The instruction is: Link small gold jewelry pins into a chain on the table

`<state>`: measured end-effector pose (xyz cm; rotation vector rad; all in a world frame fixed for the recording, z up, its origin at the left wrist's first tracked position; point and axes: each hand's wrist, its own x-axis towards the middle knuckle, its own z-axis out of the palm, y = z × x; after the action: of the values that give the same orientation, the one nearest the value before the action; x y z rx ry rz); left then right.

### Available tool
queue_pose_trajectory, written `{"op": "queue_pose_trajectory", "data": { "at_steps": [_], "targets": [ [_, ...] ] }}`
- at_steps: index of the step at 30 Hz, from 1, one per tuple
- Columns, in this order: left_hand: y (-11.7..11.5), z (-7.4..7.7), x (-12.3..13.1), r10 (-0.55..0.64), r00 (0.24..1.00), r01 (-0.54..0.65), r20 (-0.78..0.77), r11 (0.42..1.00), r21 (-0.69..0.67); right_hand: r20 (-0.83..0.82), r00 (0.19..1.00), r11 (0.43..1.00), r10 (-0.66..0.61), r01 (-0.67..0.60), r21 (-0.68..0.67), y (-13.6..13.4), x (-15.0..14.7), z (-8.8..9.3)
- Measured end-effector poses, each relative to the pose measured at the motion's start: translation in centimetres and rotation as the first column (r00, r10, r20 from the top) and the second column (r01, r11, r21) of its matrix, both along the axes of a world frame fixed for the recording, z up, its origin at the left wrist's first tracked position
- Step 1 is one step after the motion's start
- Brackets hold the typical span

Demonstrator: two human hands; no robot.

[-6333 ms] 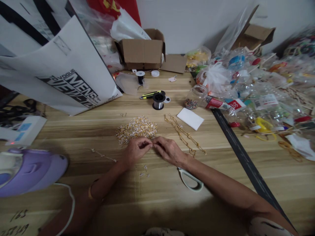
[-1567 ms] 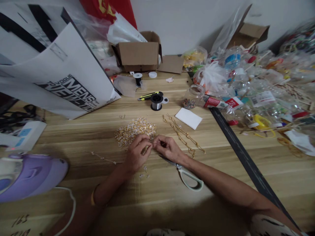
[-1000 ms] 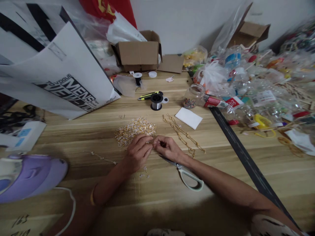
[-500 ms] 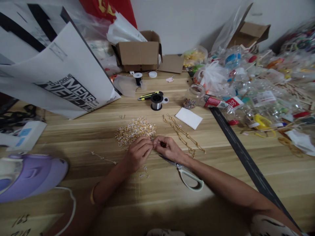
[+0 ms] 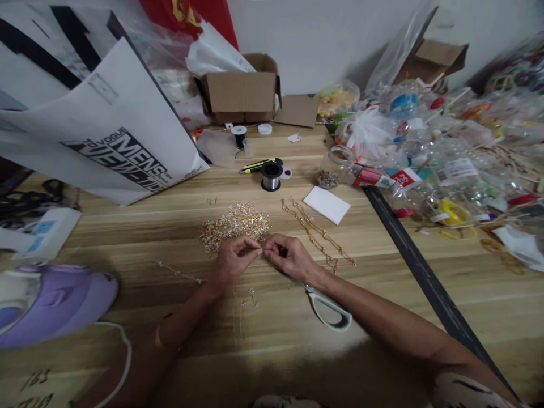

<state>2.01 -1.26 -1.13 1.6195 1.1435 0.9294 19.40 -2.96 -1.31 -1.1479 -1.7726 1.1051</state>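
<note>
My left hand (image 5: 233, 262) and my right hand (image 5: 289, 256) meet at their fingertips, each closed in a pinch. What they pinch is too small to make out. Just beyond them lies a pile of gold and silver beads (image 5: 233, 222). Scissors (image 5: 330, 310) with pale handles lie partly under my right hand and wrist. A gold beaded chain (image 5: 317, 241) rests to the right of my hands. Several small clear beads (image 5: 250, 293) sit nearer me, and a thin beaded strand (image 5: 181, 273) lies beside my left wrist.
At the back stand a wire spool (image 5: 271, 174), a yellow-black cutter (image 5: 257, 165) and a cardboard box (image 5: 242, 92). A jar of beads (image 5: 335, 167) and a white card (image 5: 327, 204) are to the right, before heaped plastic bottles (image 5: 450, 170). A white bag (image 5: 127, 130) and purple appliance (image 5: 63, 300) occupy the left.
My left hand has turned and its fingers have lifted apart from the curled pose, leaving thumb and index finger pinched. My right fingers have shifted slightly. The things on the table stay put.
</note>
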Motion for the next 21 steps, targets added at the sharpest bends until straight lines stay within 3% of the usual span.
{"op": "queue_pose_trajectory", "data": {
  "at_steps": [15,21],
  "targets": [
    [0.14,0.12,-0.03,0.008,1.0,-0.008,0.003,0.999,-0.031,0.063,0.998,0.989,0.011,-0.021,0.15,0.09,0.09,0.53],
    [0.22,-0.09,-0.12,-0.009,1.0,0.01,0.021,0.999,-0.033,0.093,0.995,0.991,0.026,-0.038,0.128,0.15,0.21,0.52]
  ]
}}
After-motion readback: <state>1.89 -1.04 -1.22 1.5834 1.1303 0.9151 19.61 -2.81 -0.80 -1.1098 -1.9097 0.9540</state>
